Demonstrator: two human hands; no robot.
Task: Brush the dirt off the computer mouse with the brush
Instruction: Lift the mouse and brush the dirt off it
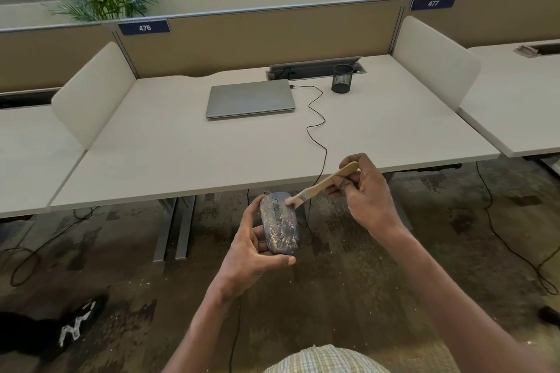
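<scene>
A dark computer mouse (280,225), speckled with pale dirt, is held up in front of the desk edge. My left hand (253,247) grips it from below and the left, thumb under its rear end. My right hand (365,191) pinches the wooden handle of a small brush (325,183). The pale bristles touch the mouse's front right side, beside the scroll wheel. The mouse's black cable (316,130) runs up over the desk to the laptop.
A white desk (169,154) carries a closed grey laptop (250,98) and a black mesh pen cup (342,79). Side dividers stand left and right of it. Cables lie on the dark carpet; a black shoe (75,325) is at lower left.
</scene>
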